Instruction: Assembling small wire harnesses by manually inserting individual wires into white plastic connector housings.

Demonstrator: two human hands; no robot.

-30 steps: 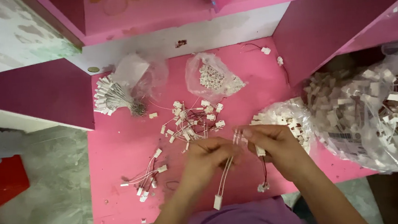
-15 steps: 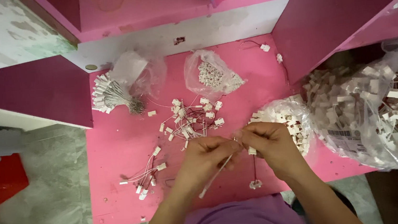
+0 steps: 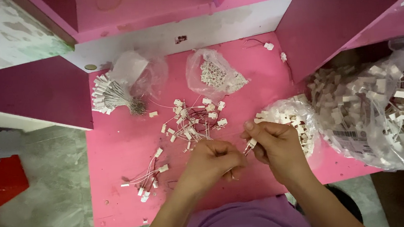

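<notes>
Pink table (image 3: pixel 117 150) carries everything the person works with. Both hands meet above its near edge, just in front of the purple shirt (image 3: pixel 245 221). The right hand (image 3: pixel 275 146) has its thumb and fingers pinched together on a small white connector (image 3: pixel 250 145) with thin wires, held up between the two hands. The left hand (image 3: pixel 213 158) is curled into a loose fist, its fingers closed on the wire end just beside the connector; what exactly lies inside the fist is hidden.

Beyond the hands lies a loose pile of wired connectors (image 3: pixel 193 121), with a smaller group (image 3: pixel 147 179) to the left near the table's front. A tied bundle of wires with white ends (image 3: pixel 110 94) lies at the far left beside a clear bag (image 3: pixel 140 72). Another small clear bag of white parts (image 3: pixel 216 76) sits at the back. Right of the hands an open bag of white connectors (image 3: pixel 292 115) touches the right hand's side, and a large clear bag of the same parts (image 3: pixel 381 107) bulges further right.
</notes>
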